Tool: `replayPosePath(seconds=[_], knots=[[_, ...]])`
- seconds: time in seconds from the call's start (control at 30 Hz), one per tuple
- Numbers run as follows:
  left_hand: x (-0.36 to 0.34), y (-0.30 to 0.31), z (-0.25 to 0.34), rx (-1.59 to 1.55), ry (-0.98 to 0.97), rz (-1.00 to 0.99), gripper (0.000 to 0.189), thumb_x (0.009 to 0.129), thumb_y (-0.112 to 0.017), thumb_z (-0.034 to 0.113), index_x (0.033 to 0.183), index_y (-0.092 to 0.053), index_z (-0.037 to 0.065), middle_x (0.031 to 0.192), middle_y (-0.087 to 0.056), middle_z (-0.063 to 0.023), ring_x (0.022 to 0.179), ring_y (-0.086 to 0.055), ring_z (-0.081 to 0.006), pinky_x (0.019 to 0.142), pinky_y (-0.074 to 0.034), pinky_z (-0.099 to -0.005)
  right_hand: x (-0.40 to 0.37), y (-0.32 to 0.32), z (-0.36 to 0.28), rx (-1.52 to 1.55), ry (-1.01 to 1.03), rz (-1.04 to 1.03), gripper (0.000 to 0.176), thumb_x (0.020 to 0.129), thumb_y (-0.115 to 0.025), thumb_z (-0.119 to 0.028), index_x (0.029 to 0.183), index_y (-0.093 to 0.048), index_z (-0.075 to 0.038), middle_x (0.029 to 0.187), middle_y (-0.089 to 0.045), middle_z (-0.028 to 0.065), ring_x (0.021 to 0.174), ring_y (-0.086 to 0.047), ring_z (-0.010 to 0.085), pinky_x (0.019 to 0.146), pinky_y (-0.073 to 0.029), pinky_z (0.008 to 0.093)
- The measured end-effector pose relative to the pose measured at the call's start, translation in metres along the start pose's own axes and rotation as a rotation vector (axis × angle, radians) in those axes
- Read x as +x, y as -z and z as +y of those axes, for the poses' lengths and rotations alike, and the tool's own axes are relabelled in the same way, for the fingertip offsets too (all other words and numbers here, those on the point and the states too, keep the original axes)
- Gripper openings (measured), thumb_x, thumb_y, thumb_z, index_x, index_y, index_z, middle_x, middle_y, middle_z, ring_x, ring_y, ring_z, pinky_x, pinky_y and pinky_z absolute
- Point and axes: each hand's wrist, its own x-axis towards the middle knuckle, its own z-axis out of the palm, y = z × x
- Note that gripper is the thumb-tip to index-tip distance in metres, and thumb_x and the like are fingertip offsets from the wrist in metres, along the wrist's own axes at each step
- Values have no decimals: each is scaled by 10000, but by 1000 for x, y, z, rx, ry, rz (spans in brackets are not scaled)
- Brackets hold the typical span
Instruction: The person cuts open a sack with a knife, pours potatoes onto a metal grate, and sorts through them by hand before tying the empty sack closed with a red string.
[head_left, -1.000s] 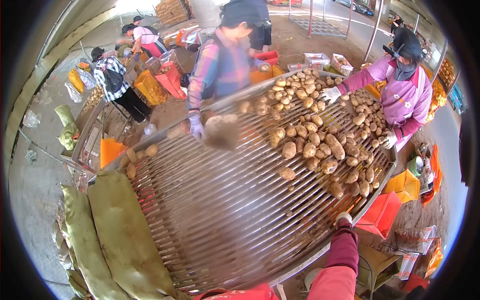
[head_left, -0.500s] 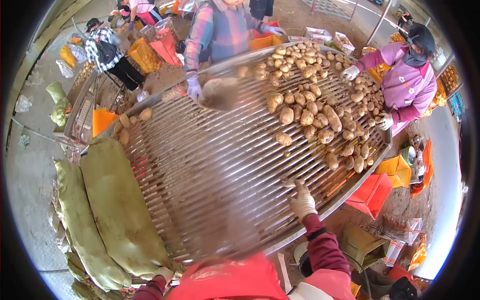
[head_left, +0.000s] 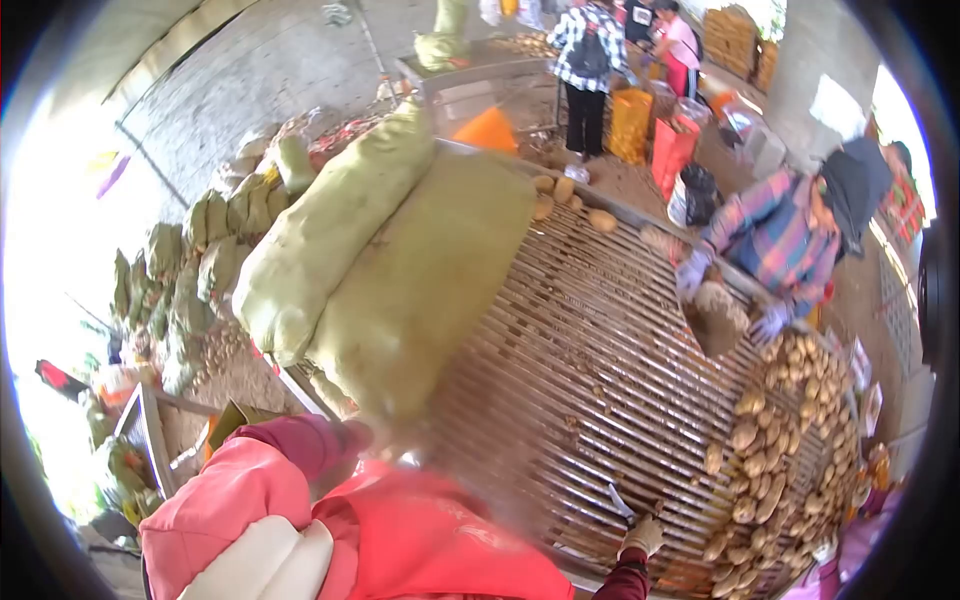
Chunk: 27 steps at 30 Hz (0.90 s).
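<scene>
My left arm, in a red and maroon sleeve (head_left: 290, 450), reaches to the lower end of a big green sack (head_left: 420, 280) lying on the slatted metal sorting table (head_left: 590, 370). My left hand (head_left: 352, 434) is blurred where it meets the sack, so its grip is unclear. My right hand (head_left: 643, 535), in a pale glove, rests at the table's near rim. Its fingers are curled around a thin pale blade (head_left: 619, 501) that sticks out up and to the left. Potatoes (head_left: 770, 470) are heaped at the right end of the table.
A second green sack (head_left: 320, 220) lies beside the first. Across the table a person in a plaid shirt (head_left: 790, 235) with gloved hands holds a brown lump (head_left: 715, 315). Other people and orange crates (head_left: 630, 120) stand behind. More green sacks (head_left: 200, 250) are piled at the left.
The view has swung left, so the sacks now fill the middle and the potatoes sit at the right. My right hand has drawn back from over the slats to the near rim.
</scene>
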Motion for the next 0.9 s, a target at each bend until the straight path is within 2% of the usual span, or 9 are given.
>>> replayPosePath(seconds=[0.17, 0.3, 0.37, 0.47, 0.57, 0.63, 0.7, 0.77, 0.9], knots=[[-110, 95, 33, -92, -63, 148, 173, 759, -684, 175, 912, -760, 148, 973, -712, -82, 953, -667, -260, 820, -535, -352, -20, 3, -21, 282, 35, -28, 288, 830, -664, -331, 879, -682, -48, 884, -698, 175, 786, -678, 320, 725, -535, 434], [-70, 56, 13, 1, -166, 167, 178, 779, -653, 152, 923, -758, 153, 982, -714, -79, 950, -668, -271, 830, -540, -354, -57, -29, -50, 1076, 8, 193, 228, 800, -648, -170, 914, -580, 15, 772, -638, 167, 659, -606, 281, 602, -470, 421], [-52, 38, 9, 41, -226, 156, 183, 784, -642, 143, 927, -757, 151, 976, -715, -85, 941, -669, -278, 825, -541, -355, -67, -40, -68, 1717, -140, -104, 190, 800, -665, -100, 940, -559, -28, 720, -580, 59, 618, -553, 172, 523, -426, 349], [-58, 37, 4, -13, -272, 232, 181, 799, -625, 154, 924, -756, 140, 944, -715, -92, 929, -670, -283, 805, -540, -348, -92, -33, -108, 1749, 57, -107, 203, 797, -677, -45, 938, -533, -71, 677, -482, -31, 557, -475, 89, 457, -357, 272], [-137, 82, 2, -270, -203, 322, 194, 815, -606, 196, 926, -753, 135, 940, -713, -98, 940, -669, -281, 793, -536, -357, -172, 99, -172, 1700, 55, -203, 200, 805, -691, -41, 916, -531, -87, 668, -437, -61, 529, -422, 54, 446, -339, 236], [-127, 61, -2, -377, -250, 462, 252, 833, -575, 279, 918, -745, 114, 902, -702, -125, 935, -662, -303, 790, -514, -408, -182, 125, -202, 1786, 355, -54, 201, 807, -697, -45, 891, -524, -103, 674, -426, -68, 533, -402, 32, 451, -324, 201], [-143, 72, -8, -669, -180, 428, 278, 853, -572, 320, 912, -737, 104, 891, -693, -139, 903, -657, -322, 814, -504, -427, -184, 160, -220, 1789, 422, -208, 77, 843, -655, -54, 903, -609, -65, 782, -505, -52, 728, -447, 50, 635, -372, 209], [-118, 62, -18, -457, -267, 673, 316, 861, -578, 369, 907, -721, 92, 853, -663, -193, 880, -642, -349, 858, -483, -436, -176, 191, -246, 1779, 600, -77, 142, 834, -668, -25, 943, -590, -71, 716, -479, -52, 567, -423, 46, 500, -353, 201], [-97, 97, -102, -602, -238, 1252, 360, 810, -653, 315, 1081, -654, 78, 1183, -573, -219, 1151, -526, -382, 958, -424, -490, -159, 283, -278, 1478, 751, -253, 102, 870, -621, -8, 967, -615, -36, 748, -537, -48, 642, -484, 41, 567, -406, 190]])
